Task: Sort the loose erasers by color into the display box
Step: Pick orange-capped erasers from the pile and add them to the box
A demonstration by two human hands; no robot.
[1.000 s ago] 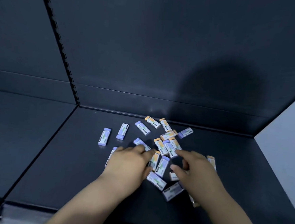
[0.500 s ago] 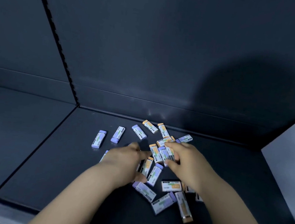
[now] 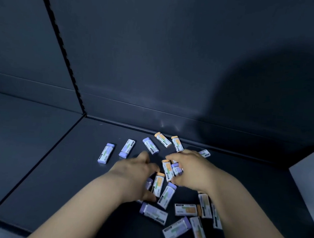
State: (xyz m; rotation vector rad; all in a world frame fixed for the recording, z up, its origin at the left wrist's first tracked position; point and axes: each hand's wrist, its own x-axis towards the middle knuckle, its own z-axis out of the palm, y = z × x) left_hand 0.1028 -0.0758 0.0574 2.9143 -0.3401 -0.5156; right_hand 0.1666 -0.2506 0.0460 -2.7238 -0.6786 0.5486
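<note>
erasers (image 3: 166, 194), purple and orange mixed, lie scattered on a dark shelf (image 3: 64, 168). my right hand (image 3: 191, 170) curls over two mid-pile; my left hand (image 3: 134, 175) rests spread beside them. gathering step, i judge; next, split colors. no display box visible.
</note>
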